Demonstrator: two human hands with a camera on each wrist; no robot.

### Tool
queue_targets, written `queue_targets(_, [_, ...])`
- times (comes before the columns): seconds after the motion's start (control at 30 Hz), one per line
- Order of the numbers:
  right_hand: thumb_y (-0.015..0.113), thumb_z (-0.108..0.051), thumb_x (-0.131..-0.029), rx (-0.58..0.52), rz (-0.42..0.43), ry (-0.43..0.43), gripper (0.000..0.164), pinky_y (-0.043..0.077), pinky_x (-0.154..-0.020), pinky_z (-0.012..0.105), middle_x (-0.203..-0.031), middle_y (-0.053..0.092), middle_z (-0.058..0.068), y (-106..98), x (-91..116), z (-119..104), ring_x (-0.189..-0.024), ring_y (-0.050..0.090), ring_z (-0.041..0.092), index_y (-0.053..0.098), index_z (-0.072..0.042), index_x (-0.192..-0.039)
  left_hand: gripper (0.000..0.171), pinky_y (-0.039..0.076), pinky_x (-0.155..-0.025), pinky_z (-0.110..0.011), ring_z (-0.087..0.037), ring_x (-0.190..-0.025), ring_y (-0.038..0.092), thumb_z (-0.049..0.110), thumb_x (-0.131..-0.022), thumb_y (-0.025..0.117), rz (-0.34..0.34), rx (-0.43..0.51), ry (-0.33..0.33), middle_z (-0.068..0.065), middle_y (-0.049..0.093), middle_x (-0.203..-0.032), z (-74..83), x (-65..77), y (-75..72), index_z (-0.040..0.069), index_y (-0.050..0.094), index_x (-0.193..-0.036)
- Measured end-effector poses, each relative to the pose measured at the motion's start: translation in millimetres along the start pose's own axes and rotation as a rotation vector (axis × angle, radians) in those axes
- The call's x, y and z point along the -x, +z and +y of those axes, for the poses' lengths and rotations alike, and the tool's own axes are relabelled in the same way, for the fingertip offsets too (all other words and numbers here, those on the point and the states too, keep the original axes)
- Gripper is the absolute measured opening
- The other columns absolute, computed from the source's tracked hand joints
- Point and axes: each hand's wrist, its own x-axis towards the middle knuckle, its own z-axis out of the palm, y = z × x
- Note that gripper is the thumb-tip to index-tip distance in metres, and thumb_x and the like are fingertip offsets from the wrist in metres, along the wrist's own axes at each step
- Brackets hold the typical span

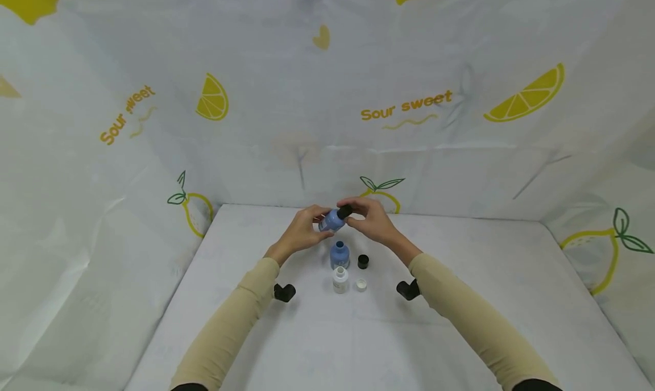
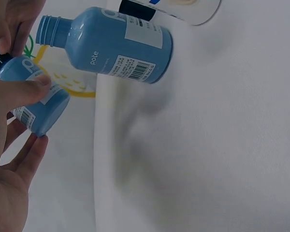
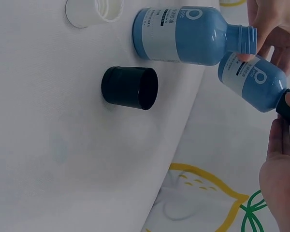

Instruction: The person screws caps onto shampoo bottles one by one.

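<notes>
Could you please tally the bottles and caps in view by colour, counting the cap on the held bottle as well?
Blue bottles: 2
White bottle: 1
Black caps: 2
White cap: 1
Total: 6

A pale grey-white sheet [image 1: 286, 67] hangs behind the counter [image 1: 481, 266] and spreads along both sides, creased and wrinkled, with faint branch-like marks showing on it. Its print is cheerful — yellow citrus wedges [image 1: 212, 98], a small mustard heart [image 1: 322, 37], and orange lettering [image 1: 406, 105] reading "Sour sweet" above wavy lines. Lower down sit outlined lemons [image 1: 588, 260] with green leaves, one cut off by the counter's back edge. The counter's surface is white — soft, blurred shadows lie across it under diffuse light.
</notes>
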Motion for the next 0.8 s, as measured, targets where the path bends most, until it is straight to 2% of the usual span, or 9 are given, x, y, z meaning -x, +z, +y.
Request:
queue_targets(0.4, [0.080,-0.006,-0.098,0.056,0.044,0.084,0.040,0.060,-0.115,0.048,-0.132,0.075,0.023,-0.4,1.4,-0.2,-0.123,0.074,0.039,0.070,0.001,-0.135,0.057,0.066,-0.106,-0.041,-0.033,-0.117,0.074,0.006,-0.089,0.090,-0.006,-0.014,-0.015,-0.021,0.073,-0.131,0.6,0.4,1.6,-0.003,0.067,-0.140])
queue_targets(0.6, [0.084,-0.012,-0.096,0.075,0.114,0.099,0.038,0.063,-0.110,0.051,-0.126,0.077,0.023,3.3,1.2,0.2,-0.119,0.075,0.039,0.073,0.001,-0.130,0.057,0.066,-0.106,-0.042,-0.033,-0.117,0.074,0.007,-0.089,0.089,-0.003,-0.004,-0.006,-0.021,0.072,-0.132,1.2,-0.4,1.0,-0.004,0.067,-0.140])
queue_targets(0.8, [0.087,-0.016,-0.093,0.094,0.172,0.123,0.040,0.065,-0.105,0.049,-0.121,0.078,0.021,8.4,2.0,-1.4,-0.113,0.076,0.036,0.074,0.003,-0.126,0.056,0.066,-0.105,-0.040,-0.032,-0.115,0.074,0.006,-0.089,0.089,-0.004,-0.009,-0.002,-0.020,0.072,-0.131,-0.1,-0.7,1.5,-0.003,0.068,-0.140])
